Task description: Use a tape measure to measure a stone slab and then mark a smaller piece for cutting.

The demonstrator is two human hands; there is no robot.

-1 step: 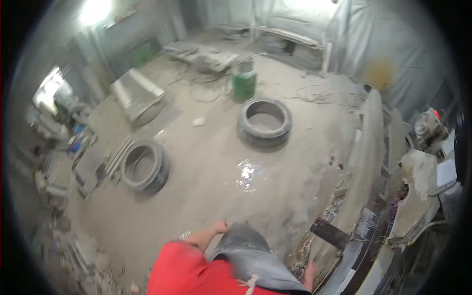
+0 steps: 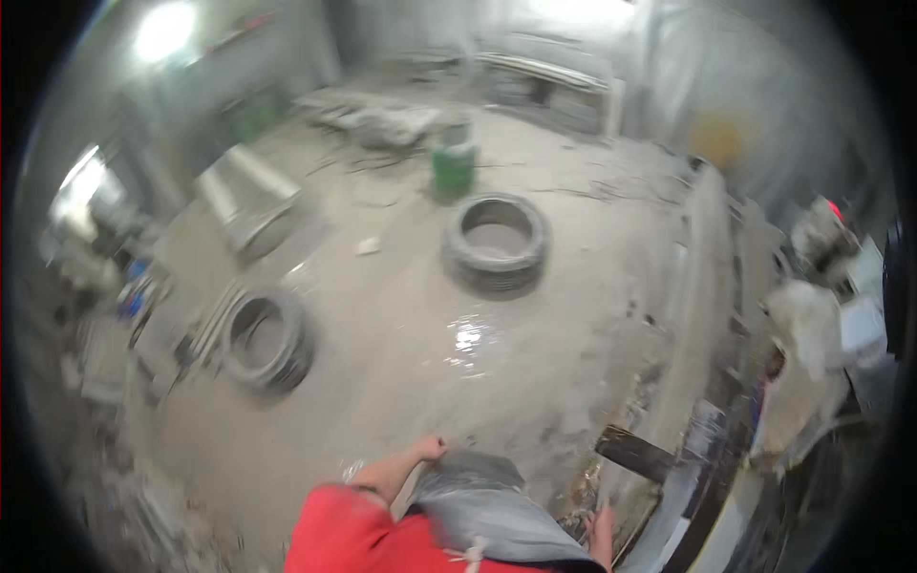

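My left hand (image 2: pixel 432 448) is closed beside the top edge of the grey apron (image 2: pixel 482 511) on my front. Whether it grips the apron's edge or something small, I cannot tell. Low on the right, my right hand (image 2: pixel 600 528) has its fingers curled, and a thin pale thing seems to stick up from it, too blurred to name. It is nearest to a short dark beam (image 2: pixel 638 453) that juts out over dusty rubble. Red sleeves cover my upper arms.
Two tyres (image 2: pixel 497 242) (image 2: pixel 266 340) lie on the dusty floor (image 2: pixel 401 325), which has wet, shiny patches. Behind them stands a green cylinder (image 2: pixel 453 168). A long pale beam (image 2: pixel 695 306) and stacked boards line the right side. A sloped panel (image 2: pixel 248 201) leans at the left.
The whole view has turned a little, so the tyres and cylinder sit slightly farther left. Both hands keep nearly the same place and pose.
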